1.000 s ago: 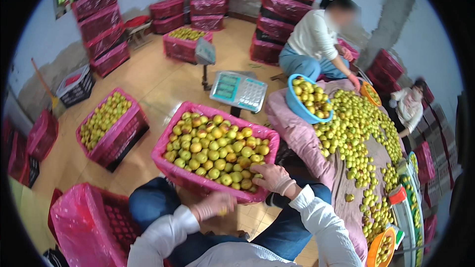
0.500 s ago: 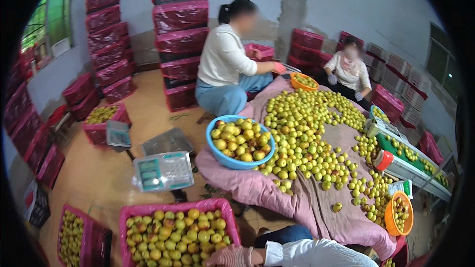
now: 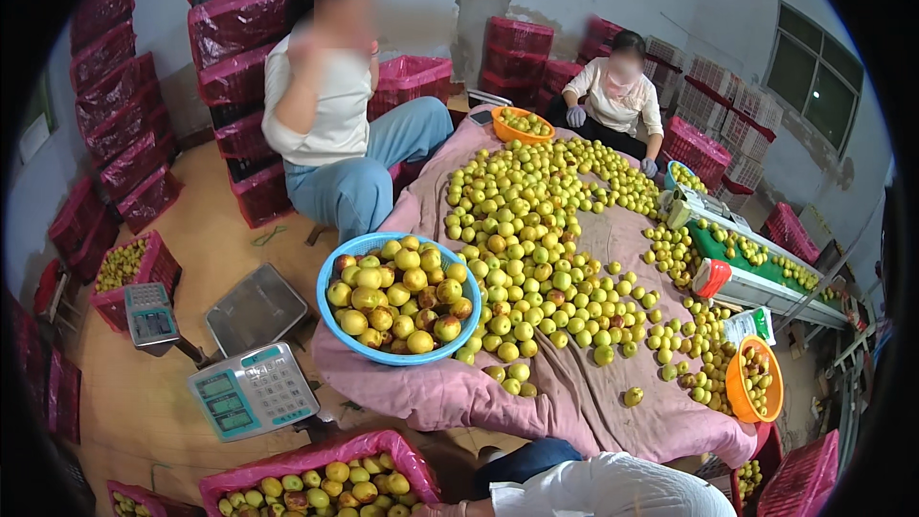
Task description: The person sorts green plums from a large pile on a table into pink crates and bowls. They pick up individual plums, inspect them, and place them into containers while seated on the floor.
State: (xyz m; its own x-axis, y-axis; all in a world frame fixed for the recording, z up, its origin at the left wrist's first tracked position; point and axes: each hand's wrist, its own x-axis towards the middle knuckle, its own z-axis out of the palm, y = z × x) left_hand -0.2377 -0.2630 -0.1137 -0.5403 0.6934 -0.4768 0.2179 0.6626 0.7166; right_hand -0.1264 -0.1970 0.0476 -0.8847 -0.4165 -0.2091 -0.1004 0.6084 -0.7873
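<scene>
Since my view swung up off the crate [image 3: 287,464] a second ago, the worktop [image 3: 593,402] now fills it. My right hand [image 3: 442,509] barely shows, grip unreadable; left hand's out of frame. The fruit crate sits touching that hand, blue basin [image 3: 323,299] beyond.

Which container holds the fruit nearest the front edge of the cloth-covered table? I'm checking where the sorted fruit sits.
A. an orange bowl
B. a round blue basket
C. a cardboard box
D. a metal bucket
B: the round blue basket, piled with yellow-green fruit, sits on the pink cloth at the table's near left edge, above the pink crate by the person's sleeve.
</scene>
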